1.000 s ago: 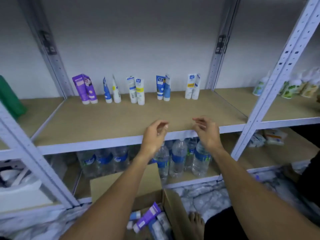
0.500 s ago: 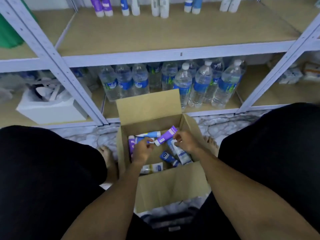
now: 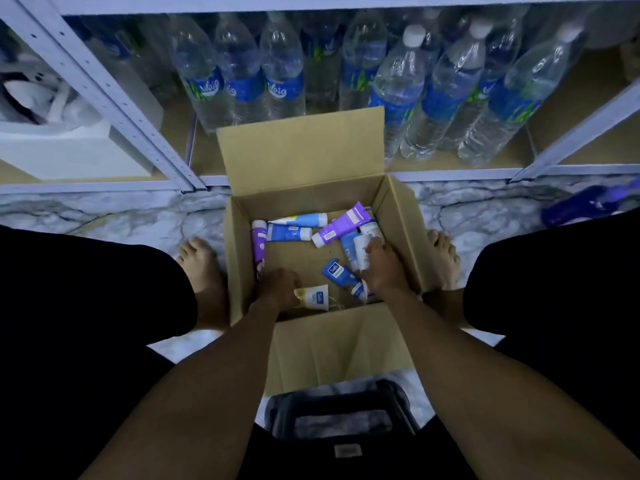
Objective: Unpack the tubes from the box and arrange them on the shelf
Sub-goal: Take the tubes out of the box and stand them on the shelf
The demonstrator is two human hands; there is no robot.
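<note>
An open cardboard box stands on the floor between my feet. Several tubes lie loose in it: a purple tube, a blue tube, a light blue tube, a second purple tube along the left wall and a dark blue tube. My left hand grips the end of a yellow-white tube at the box's near side. On the right side, my right hand curls over a white tube. The shelf with the arranged tubes is out of view.
Several water bottles fill the bottom shelf behind the box. A white box sits at the left behind a shelf post. My bare feet flank the box. A black stool is below me, and a purple object lies at the right.
My view dropped from the shelf to the box. Both hands came down into it; the left moved to the yellow-white tube at the near side, the right onto the white tube.
</note>
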